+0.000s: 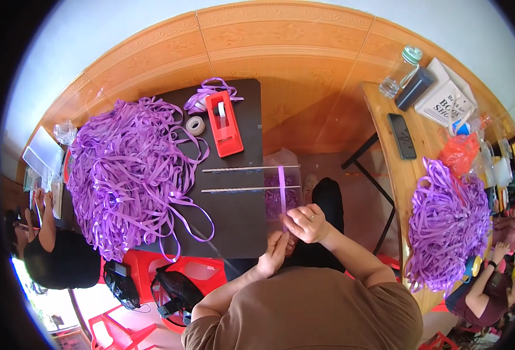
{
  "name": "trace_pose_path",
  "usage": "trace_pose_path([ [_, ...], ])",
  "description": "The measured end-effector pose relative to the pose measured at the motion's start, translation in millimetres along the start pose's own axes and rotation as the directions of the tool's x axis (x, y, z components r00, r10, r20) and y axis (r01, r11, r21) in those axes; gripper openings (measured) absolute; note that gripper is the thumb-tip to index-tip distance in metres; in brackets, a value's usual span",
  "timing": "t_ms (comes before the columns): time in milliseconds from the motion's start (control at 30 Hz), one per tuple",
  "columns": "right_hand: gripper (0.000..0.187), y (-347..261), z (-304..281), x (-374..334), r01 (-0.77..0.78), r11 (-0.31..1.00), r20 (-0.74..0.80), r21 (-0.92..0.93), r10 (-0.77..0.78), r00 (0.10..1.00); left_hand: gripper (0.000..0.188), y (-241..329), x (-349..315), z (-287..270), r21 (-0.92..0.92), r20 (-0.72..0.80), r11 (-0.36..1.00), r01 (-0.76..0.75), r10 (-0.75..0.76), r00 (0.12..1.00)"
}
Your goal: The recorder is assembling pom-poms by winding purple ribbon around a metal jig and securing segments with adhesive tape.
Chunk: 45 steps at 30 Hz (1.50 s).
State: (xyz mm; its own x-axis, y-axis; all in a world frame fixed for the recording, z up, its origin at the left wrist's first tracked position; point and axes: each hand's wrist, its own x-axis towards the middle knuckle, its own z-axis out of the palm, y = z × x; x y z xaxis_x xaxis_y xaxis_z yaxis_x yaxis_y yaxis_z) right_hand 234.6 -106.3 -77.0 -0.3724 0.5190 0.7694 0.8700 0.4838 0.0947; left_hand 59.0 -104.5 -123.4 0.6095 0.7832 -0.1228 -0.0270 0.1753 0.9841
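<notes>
A narrow purple ribbon (282,189) runs across two thin pale rods, the far rod (234,170) and the near rod (234,190), which jut past the dark table's right edge. Below the rods, my right hand (307,223) pinches the ribbon's near end, a ring on one finger. Just left of it and lower, my left hand (274,254) is closed at the same end, its fingertips close to the right hand's. The ribbon's very tip is hidden by my fingers. Beneath the rods sits a clear container (292,165) with purple ribbon in it.
The dark table (234,221) bears a big heap of purple ribbons (123,175), a red tape dispenser (229,143) and a tape roll (195,125). On the wooden table (380,116) lie a phone (402,136), bottles and another ribbon heap (447,227). Other people sit at both sides.
</notes>
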Motion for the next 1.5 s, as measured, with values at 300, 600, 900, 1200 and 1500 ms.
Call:
trace_pose_path([
  [300, 0.030, -3, -13, 27, 0.008, 0.999, -0.116, 0.041, -0.003, 0.993, 0.020, -27, 3, -22, -0.075, 0.208, 0.997, 0.026, -0.010, 0.978],
  [600, 0.022, 52, -19, 93, -0.312, 0.863, 0.021, 0.398, 0.331, 0.943, 0.037, -12, 31, 10, -0.151, -0.012, 0.988, 0.029, -0.032, 0.999],
  [900, 0.012, 135, 65, 61, -0.755, -0.011, 0.625, 0.655, 0.570, 0.534, 0.035, 1, 86, 24, -0.046, -0.286, 0.981, -0.188, 0.167, 0.944],
  [1200, 0.012, 130, 71, 61, -0.711, -0.129, 0.631, 0.691, 0.587, 0.507, 0.032, -8, 108, 19, -0.116, -0.362, 0.985, -0.126, 0.076, 0.929],
  [1500, 0.014, 129, 68, 69, -0.744, -0.132, 0.661, 0.655, 0.577, 0.480, 0.034, -21, 118, 19, -0.101, -0.421, 0.969, -0.224, 0.162, 0.893],
])
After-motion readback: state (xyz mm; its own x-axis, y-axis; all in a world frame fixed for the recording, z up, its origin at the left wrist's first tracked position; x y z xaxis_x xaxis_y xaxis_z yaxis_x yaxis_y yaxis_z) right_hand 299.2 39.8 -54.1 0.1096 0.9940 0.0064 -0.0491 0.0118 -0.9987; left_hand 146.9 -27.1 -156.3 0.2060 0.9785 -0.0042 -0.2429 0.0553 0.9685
